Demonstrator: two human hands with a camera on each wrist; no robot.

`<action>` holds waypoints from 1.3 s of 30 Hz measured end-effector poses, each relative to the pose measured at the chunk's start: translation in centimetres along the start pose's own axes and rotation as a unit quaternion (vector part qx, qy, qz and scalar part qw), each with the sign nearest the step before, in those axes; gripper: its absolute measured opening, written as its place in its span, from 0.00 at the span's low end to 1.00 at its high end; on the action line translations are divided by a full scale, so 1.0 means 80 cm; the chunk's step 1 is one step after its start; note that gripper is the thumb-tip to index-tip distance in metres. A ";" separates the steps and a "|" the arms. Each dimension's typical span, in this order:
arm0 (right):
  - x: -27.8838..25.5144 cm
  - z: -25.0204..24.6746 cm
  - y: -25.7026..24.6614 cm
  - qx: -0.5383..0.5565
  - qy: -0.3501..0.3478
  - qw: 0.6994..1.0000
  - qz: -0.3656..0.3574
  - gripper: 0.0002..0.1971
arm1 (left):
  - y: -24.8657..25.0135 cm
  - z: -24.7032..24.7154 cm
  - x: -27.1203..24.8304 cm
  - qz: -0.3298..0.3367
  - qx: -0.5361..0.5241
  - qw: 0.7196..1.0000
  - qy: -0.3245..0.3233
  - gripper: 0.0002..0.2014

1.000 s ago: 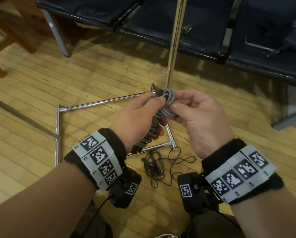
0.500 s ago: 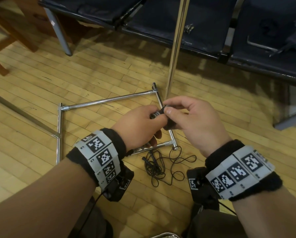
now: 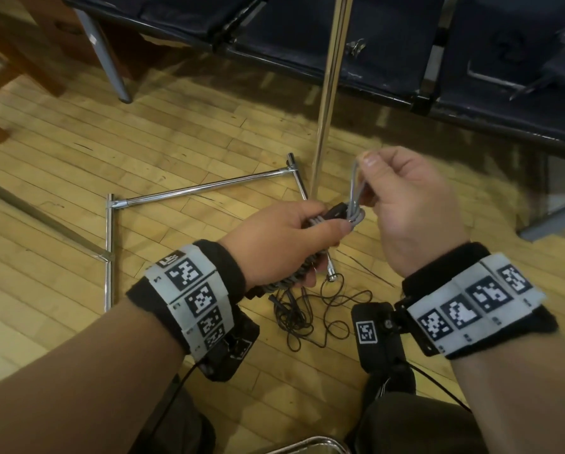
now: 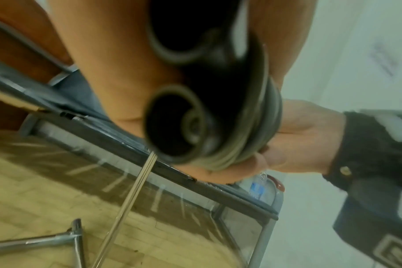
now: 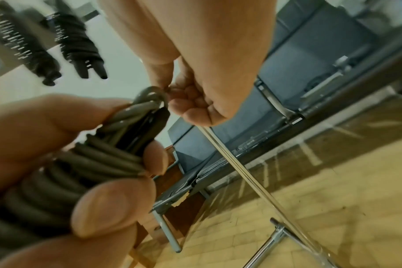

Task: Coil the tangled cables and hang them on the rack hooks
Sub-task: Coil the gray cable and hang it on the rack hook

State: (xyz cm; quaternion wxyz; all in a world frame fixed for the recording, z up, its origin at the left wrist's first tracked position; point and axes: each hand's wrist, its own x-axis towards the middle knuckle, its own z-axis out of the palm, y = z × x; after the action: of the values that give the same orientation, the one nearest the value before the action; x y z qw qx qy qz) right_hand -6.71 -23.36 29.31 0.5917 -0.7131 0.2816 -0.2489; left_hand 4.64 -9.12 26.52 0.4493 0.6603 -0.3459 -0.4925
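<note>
Tightly coiled grey rubbery cable bundle (image 3: 323,221), ridged and cylindrical, gripped in curled left hand (image 3: 274,244). Smooth loop at far end pinched by right hand (image 3: 412,204), just right.

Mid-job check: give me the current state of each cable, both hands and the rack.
Grey cable: wound into a bundle, one loop pulled up.
Thin black cable: tangled on the floor, untouched.
Left hand: grips the bundle.
Right hand: pinches the raised loop.
Rack pole: upright, nothing visibly hung on it.
</note>
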 end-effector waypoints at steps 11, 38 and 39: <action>-0.007 0.024 0.001 0.055 -0.119 0.987 0.097 0.18 | 0.003 0.006 -0.002 0.016 -0.039 0.996 0.082 0.10; -0.022 0.039 -0.013 0.026 -0.214 0.970 0.114 0.14 | 0.022 -0.020 -0.005 0.086 -0.374 0.882 0.274 0.11; -0.024 0.042 -0.016 0.021 -0.201 0.974 0.104 0.13 | 0.023 -0.026 -0.009 0.104 -0.371 0.882 0.270 0.12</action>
State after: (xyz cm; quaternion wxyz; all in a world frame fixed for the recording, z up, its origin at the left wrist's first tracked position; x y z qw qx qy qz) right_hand -5.65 -19.51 29.91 0.6740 -0.7026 0.2238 -0.0438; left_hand 6.44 -8.64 28.73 0.7858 0.5129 -0.0696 -0.3385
